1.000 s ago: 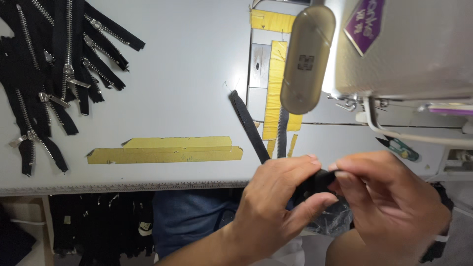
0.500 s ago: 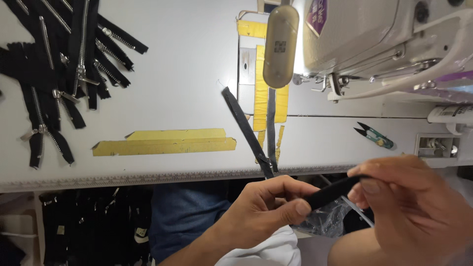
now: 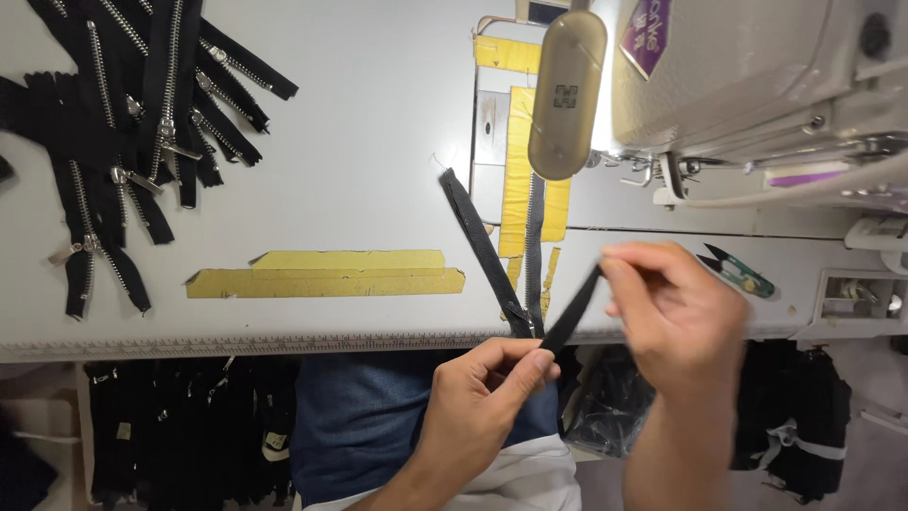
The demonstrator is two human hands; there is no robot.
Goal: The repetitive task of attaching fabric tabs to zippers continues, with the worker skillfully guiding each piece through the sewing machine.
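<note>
Since the earlier frame, the short black fabric strip [image 3: 571, 310] had been tilted up steeply and the right hand [image 3: 676, 317] raised toward the far side. Its upper end was pinched in the right grip, its lower end pinched in the grip of the left hand [image 3: 482, 397], just past the near edge of the white desk [image 3: 359, 180]. Its long axis ran from near-left to far-right between the hands. A long black zipper [image 3: 487, 255] lay just left of it, their lower ends meeting.
</note>
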